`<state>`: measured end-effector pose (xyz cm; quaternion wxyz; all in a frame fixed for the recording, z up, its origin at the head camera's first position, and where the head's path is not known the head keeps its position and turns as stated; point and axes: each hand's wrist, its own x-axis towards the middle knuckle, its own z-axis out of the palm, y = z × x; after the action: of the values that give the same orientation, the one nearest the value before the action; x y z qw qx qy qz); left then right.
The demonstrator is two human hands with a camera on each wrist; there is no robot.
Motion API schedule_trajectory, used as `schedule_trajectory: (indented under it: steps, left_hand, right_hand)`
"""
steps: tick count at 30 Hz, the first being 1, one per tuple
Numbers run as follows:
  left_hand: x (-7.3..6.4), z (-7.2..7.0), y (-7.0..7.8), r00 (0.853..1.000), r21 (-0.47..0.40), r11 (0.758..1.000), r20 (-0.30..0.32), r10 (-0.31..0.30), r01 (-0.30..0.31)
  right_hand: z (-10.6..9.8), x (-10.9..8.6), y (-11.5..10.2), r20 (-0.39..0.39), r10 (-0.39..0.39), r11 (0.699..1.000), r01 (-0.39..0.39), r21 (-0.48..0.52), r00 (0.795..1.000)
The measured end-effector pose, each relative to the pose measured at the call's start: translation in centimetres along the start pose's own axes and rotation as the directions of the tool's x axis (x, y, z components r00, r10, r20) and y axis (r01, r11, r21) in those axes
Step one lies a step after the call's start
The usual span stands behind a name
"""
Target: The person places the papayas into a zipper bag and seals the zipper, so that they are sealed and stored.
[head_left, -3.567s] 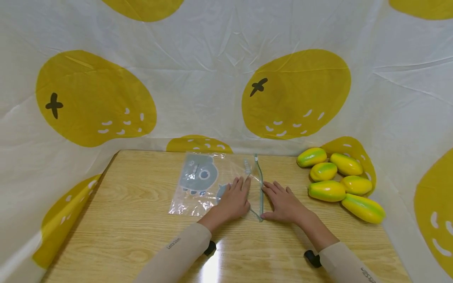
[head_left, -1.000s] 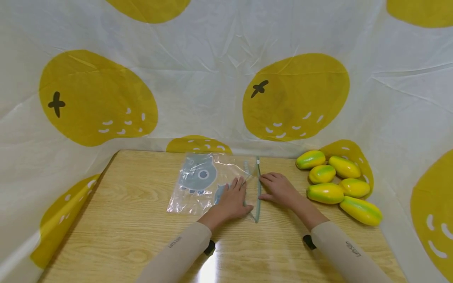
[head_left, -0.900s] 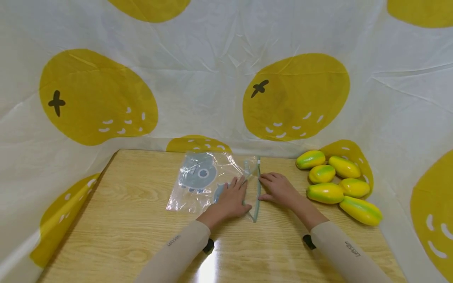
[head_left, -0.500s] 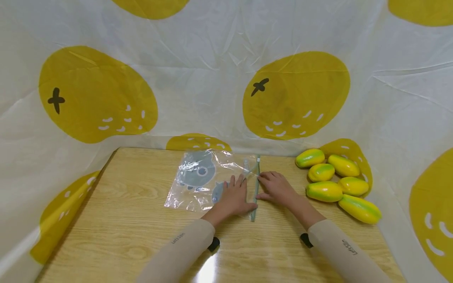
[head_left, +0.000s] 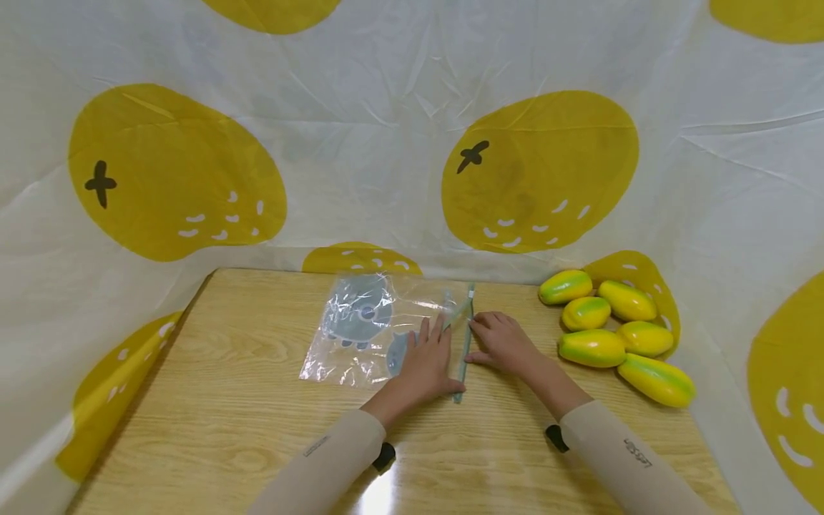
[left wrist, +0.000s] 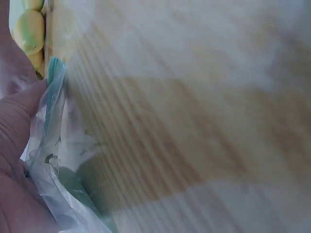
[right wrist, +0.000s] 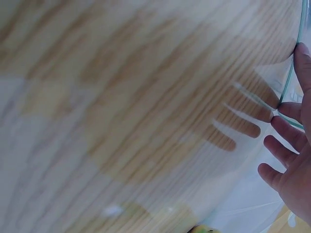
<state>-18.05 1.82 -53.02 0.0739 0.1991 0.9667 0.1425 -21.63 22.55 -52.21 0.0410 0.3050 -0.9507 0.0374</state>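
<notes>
A clear zip bag [head_left: 418,300] with a grey-blue cartoon print lies on the wooden table, its green zip edge [head_left: 468,336] on the right. My left hand [head_left: 425,361] rests on the bag with fingers spread, its thumb reaching to the zip edge near the front corner. In the left wrist view, the thumb [left wrist: 22,109] meets the raised plastic by the green strip. My right hand [head_left: 505,343] touches the zip edge from outside, thumb and index fingertip apart along it. The right wrist view shows its other fingers [right wrist: 279,150] loosely extended. A white slider [head_left: 471,294] sits near the strip's far end.
Several yellow-green papaya-like fruits [head_left: 592,348] lie in a group to the right of my right hand. A white cloth [head_left: 360,179] printed with big yellow fruit rises behind and beside the wooden table [head_left: 225,400].
My left thumb has stretched out to the zip edge, whose front end has shifted left. My right hand has slid a little farther back along the edge. The fruits stay put.
</notes>
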Motion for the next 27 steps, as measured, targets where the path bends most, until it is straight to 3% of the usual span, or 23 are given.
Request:
schedule_trajectory:
  steps: [13,27]
  left_hand:
    - [-1.3,0.5,-0.6,0.996,-0.130,0.992,-0.092,0.000,-0.012]
    - [-1.7,0.2,-0.6,0.996,-0.089,0.996,-0.088,-0.012,0.004]
  right_hand:
    - [0.3,-0.2,-0.4,-0.008,0.010,1.000,-0.009,0.029,1.000]
    - [0.6,-0.2,-0.2,-0.027,0.031,0.999,-0.030,0.024,0.999]
